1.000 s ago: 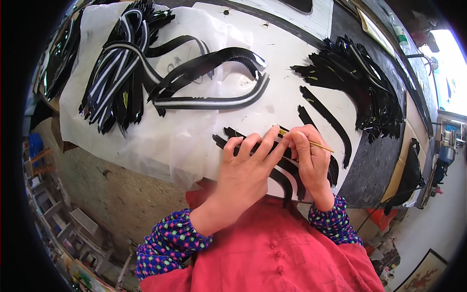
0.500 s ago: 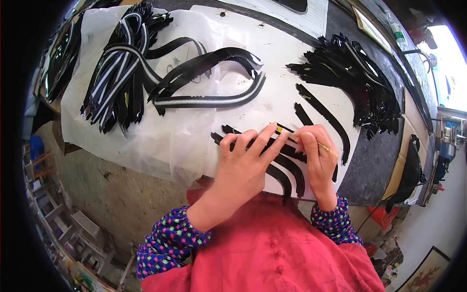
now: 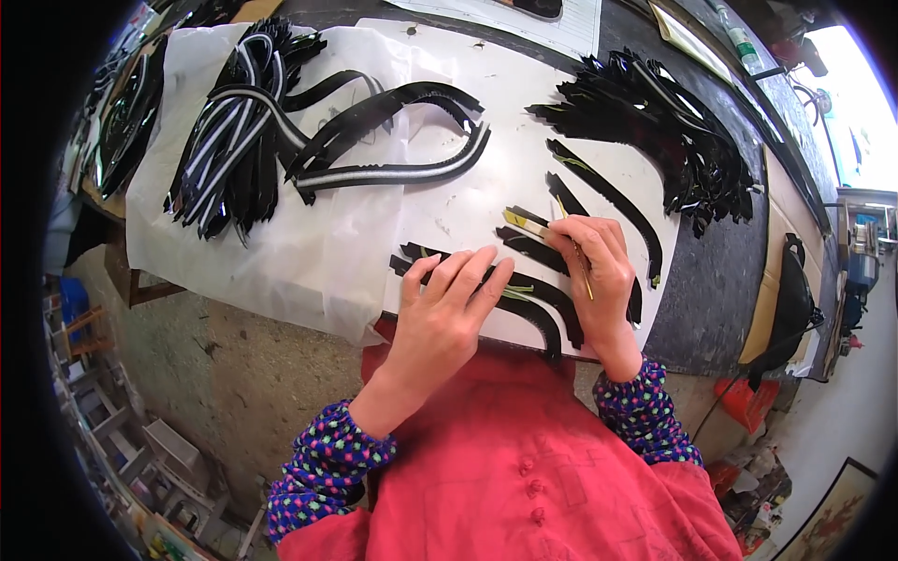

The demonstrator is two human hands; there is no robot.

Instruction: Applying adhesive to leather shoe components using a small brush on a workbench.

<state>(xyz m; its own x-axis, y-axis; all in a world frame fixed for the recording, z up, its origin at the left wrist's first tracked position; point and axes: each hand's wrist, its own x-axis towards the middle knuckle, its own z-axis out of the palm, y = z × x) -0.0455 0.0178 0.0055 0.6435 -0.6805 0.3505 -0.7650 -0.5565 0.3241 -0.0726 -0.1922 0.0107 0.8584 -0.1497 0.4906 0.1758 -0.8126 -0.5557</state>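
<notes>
Two curved black strips (image 3: 538, 324) run beneath my left hand (image 3: 447, 304) at the lower centre of the frame, its fingers loosely spread and slightly bent, gripping nothing; whether they press or merely rest, I cannot tell. Right of centre, my right hand (image 3: 591, 257) is drawn into a close pinch around a thin golden stick (image 3: 587, 280), fingertips just beside the end of a yellow-tipped strip (image 3: 515, 219). Whether they also nip that strip is hidden from me. I judge the step in hand to be fine work at this strip's end; the next move would call for a steady stick and a light fingertip keeping the strip flat. It lies on the white board (image 3: 440, 210), its far part lost under my hand, the yellow patch pale toward my fingers. The neighbouring strips are dark and narrow, bowed, with ragged ends and some greenish-yellow marks.
</notes>
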